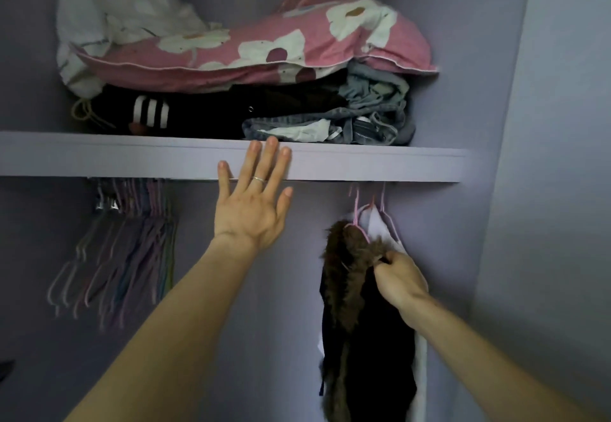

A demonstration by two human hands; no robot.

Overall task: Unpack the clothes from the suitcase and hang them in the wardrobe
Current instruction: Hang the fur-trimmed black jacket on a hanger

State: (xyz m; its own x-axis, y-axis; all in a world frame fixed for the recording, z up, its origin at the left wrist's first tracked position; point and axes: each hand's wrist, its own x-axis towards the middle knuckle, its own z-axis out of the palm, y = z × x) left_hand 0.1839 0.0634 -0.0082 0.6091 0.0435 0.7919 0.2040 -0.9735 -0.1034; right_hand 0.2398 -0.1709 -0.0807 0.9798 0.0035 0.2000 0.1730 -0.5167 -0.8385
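A dark garment with a brown fur collar (344, 276) hangs on a pink hanger (357, 213) under the wardrobe shelf (380, 165), at the right. My right hand (398, 276) pinches the fur collar near the hanger's shoulder. A white garment (380, 226) hangs just behind it on another hanger. My left hand (253, 200) is raised with fingers spread and straight, fingertips over the shelf's front edge, holding nothing. The suitcase is out of view.
A bunch of empty pastel hangers (132, 246) hangs at the left of the rail. On the shelf lie a pink floral pillow (264, 48), folded dark clothes (198, 110) and jeans (363, 117). Lilac walls enclose the wardrobe, with a side wall (545, 157) at right.
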